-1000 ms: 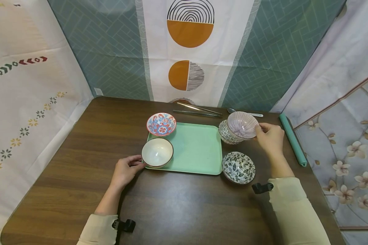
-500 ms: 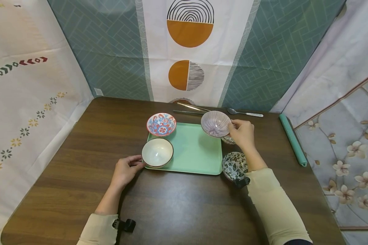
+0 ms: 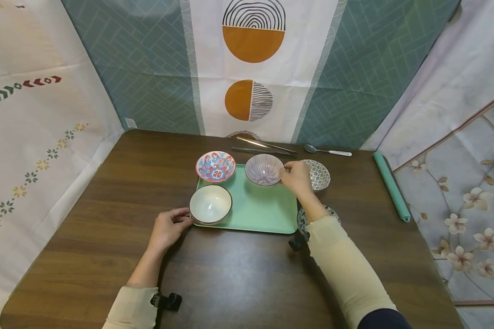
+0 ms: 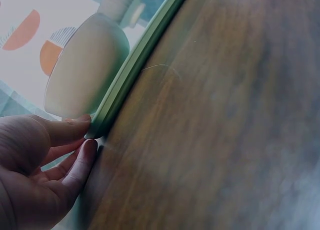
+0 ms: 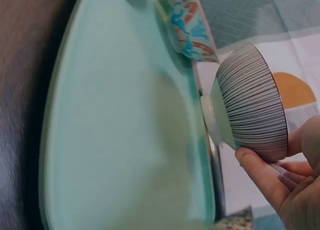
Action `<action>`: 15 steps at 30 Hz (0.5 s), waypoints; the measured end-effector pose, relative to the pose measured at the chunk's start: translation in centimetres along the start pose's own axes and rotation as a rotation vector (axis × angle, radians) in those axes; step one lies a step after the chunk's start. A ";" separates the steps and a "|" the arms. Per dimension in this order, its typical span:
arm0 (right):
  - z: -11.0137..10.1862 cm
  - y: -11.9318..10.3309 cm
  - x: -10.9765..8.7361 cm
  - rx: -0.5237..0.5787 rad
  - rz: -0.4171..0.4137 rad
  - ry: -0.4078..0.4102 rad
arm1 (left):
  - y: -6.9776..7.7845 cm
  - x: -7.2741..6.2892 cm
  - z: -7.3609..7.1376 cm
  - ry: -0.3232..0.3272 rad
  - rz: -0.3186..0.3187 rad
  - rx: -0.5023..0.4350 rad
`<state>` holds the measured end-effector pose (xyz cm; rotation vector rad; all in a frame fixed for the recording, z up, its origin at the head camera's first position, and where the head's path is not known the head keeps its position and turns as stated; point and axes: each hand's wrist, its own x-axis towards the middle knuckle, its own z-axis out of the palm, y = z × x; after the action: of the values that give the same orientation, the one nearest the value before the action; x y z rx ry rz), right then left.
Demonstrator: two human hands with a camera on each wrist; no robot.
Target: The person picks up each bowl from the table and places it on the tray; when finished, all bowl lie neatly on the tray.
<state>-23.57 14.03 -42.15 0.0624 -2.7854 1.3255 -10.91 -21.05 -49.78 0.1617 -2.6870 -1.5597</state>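
Observation:
My right hand (image 3: 297, 177) pinches the rim side of a purple-striped bowl (image 3: 263, 169), held above the back of the green tray (image 3: 259, 212). In the right wrist view the striped bowl (image 5: 252, 103) hangs apart from the tray (image 5: 115, 120), casting a shadow on it. My left hand (image 3: 169, 228) grips the tray's front left corner, thumb above and a finger below, as the left wrist view shows with the tray edge (image 4: 125, 78). A white, dark-rimmed bowl (image 3: 211, 204) stands on the tray beside that hand. Behind it sits a red-and-blue patterned bowl (image 3: 216, 167), at the back left corner.
Right of the tray stand a small-patterned bowl (image 3: 319, 175) and a dark floral bowl (image 3: 333, 214), partly hidden by the right arm. Chopsticks (image 3: 259, 145) and a spoon (image 3: 327, 151) lie at the back. A rolled green cloth (image 3: 392, 187) lies along the right edge.
My right hand has carried the striped bowl leftward from above the small-patterned bowl to over the tray. The left hand has stayed at the tray corner.

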 end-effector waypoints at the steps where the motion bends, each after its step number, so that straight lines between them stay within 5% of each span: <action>1: 0.4 -0.1 0.1 -0.013 0.008 -0.009 | 0.0 0.0 0.0 0.002 0.001 0.000; 15: 3.4 0.0 1.3 -0.084 0.101 -0.124 | -0.2 0.0 -0.1 -0.008 -0.008 -0.017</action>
<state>-25.02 11.43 -44.19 0.0009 -2.9819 1.2648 -10.91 -21.25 -49.95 0.1657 -2.6817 -1.5887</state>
